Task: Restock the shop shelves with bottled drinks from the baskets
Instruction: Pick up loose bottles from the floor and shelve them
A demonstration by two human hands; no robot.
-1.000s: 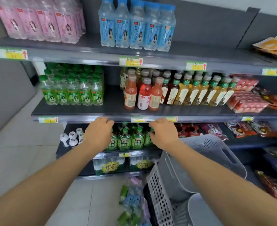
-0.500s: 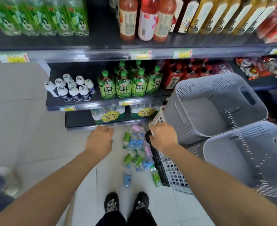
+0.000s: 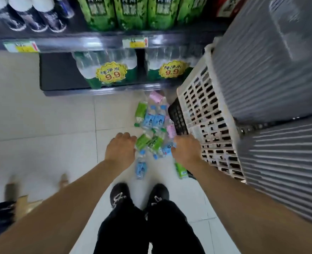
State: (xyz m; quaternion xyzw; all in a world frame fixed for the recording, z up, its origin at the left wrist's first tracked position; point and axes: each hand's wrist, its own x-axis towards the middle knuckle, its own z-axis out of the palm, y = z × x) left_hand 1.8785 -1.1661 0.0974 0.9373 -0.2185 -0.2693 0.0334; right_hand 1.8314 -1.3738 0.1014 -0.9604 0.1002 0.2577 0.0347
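Several small bottles with green, blue and pink labels lie in a heap on the floor (image 3: pixel 152 123) in front of the bottom shelf. My left hand (image 3: pixel 120 149) hangs over the heap's near left edge, fingers pointing down and loosely curled, holding nothing. My right hand (image 3: pixel 185 151) is at the heap's near right edge, its fingertips close to a blue-labelled bottle (image 3: pixel 167 150); I cannot see whether they touch it. A single blue-labelled bottle (image 3: pixel 141 166) lies between my hands, nearer my feet. A green-labelled bottle (image 3: pixel 181 170) lies under my right wrist.
A white lattice basket (image 3: pixel 206 125) and a black one (image 3: pixel 177 118) stand right of the heap, with two grey slatted baskets (image 3: pixel 272 70) stacked above. The lower shelf (image 3: pixel 59 74) holds water packs with 9.9 tags. Another person's feet (image 3: pixel 12 189) are at the left.
My view has tilted down from the upper shelves to the floor. Both hands have dropped from shelf height to the bottle heap on the floor.
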